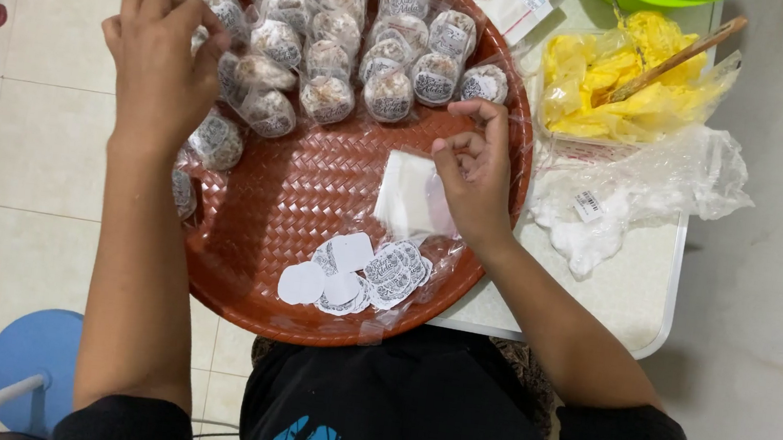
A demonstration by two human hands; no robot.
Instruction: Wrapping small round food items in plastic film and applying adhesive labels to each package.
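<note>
I see a tray [297,190] of woven plastic, reddish brown, with a slight gloss on its ribbed weave. On its far half lie balls [333,46] wrapped in clear, shiny film, each with a matt paper label. Near its front rim sits a heap of stickers [356,270], paper, white and matt. My left hand [161,66] rests on crinkly film at the tray's left edge; my right hand [474,166] is over a small clear bag [409,197], smooth and glossy. Right of the tray, a wooden stick [675,58] lies in yellow stuff inside glossy film, on a smooth white table [638,297].
</note>
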